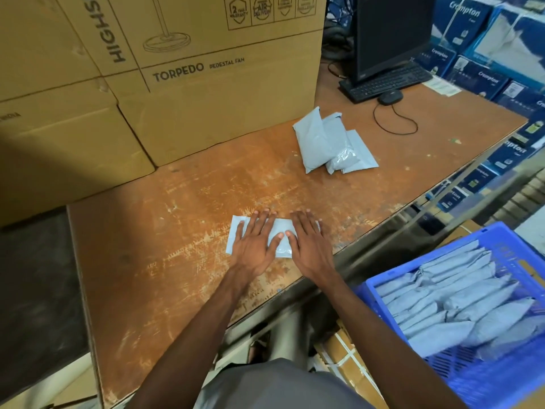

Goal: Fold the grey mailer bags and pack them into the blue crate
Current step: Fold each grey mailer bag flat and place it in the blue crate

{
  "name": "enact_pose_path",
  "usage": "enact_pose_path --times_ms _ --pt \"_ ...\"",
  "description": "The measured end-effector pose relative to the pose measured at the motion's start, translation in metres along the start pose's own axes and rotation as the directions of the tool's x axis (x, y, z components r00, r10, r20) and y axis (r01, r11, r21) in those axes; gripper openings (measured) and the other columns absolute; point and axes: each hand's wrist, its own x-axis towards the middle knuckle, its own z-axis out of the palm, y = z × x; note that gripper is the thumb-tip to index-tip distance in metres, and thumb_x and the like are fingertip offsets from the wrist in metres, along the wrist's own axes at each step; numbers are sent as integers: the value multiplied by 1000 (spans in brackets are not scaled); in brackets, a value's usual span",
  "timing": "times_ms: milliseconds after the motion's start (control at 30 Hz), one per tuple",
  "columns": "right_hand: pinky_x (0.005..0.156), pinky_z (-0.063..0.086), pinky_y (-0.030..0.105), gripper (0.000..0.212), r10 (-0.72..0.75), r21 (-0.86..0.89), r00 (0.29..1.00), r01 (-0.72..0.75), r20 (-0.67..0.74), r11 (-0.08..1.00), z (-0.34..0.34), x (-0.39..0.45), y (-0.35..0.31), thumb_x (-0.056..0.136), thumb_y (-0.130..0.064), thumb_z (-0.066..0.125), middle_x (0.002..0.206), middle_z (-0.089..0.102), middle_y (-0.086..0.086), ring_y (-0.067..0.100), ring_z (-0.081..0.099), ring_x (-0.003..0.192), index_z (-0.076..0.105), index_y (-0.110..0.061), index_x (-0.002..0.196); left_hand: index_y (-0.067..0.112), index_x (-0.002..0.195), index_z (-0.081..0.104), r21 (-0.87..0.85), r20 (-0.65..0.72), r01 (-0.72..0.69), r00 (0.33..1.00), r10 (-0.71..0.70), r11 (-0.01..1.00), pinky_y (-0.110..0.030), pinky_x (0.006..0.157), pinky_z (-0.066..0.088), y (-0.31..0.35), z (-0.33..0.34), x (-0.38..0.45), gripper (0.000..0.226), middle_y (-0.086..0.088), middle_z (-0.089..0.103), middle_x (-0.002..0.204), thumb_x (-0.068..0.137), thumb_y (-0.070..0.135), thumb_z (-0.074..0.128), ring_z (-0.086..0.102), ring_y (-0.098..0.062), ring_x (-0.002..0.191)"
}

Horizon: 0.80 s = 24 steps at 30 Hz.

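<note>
Head view: a person stands at a worn brown desk (177, 261), both bare forearms reaching forward over its near edge.
Mailer bag in work: one grey mailer bag (280, 236) lies flat on the desk near the front edge, directly beneath both hands; its left end shows beyond the left hand and a narrow strip shows between the two hands.
Left hand: the left hand (253, 242) lies palm down on the left part of the bag, fingers straight and spread, pressing flat; nothing is gripped.
Right hand: the right hand (308, 242) lies palm down on the right part of the bag, fingers straight, thumb turned inward toward the left thumb; nothing is gripped. The two thumbs are just beside each other over the bag's middle.
Waiting bags: a small pile of grey mailer bags (330, 143) rests farther back on the desk, well apart from the hands, overlapping one another.
Blue crate: the blue crate (501, 376) sits below and to the right of the desk edge, beside the right forearm, holding rows of folded grey bags (460, 305) lying side by side.
Surroundings: large cardboard cartons (206, 84) stand on the desk's back left; a black monitor (389, 33), keyboard (386, 82) and mouse (390, 97) occupy the far right corner; stacked blue boxes (486, 54) stand beyond the desk.
</note>
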Motion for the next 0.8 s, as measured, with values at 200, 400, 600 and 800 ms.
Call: enact_pose_path --times_ms 200,400,600,800 --pt "124 25 52 57 8 36 999 -9 31 999 12 6 1 110 -46 21 162 41 1 24 28 155 37 -21 158 38 164 8 -7 12 27 1000 -27 1000 -43 128 -7 -2 3 -3 65 15 3 172 106 66 9 -5 -11 159" --pt "122 29 51 55 17 64 1000 -18 15 998 14 7 1 111 -41 21 160 45 3 25 34 151 40 -19 157 34 165 12 -15 21 8 1000 -8 1000 -44 128 -6 -4 4 -2 62 14 5 172 108 60 9 -3 -14 159" --pt "122 29 51 55 9 29 1000 -10 29 1000 16 9 2 111 -40 20 162 41 2 25 32 152 36 -20 159 31 165 17 19 1 4 1000 -4 1000 -45 129 -2 -5 8 0 62 11 12 172 109 58 12 3 -16 160" --pt "124 25 50 54 9 30 999 -10 41 999 16 11 2 110 -40 22 165 36 1 24 27 155 34 -21 160 32 165 13 47 17 3 1000 -4 999 -45 129 -2 -7 12 3 60 11 8 172 110 57 14 1 -17 160"
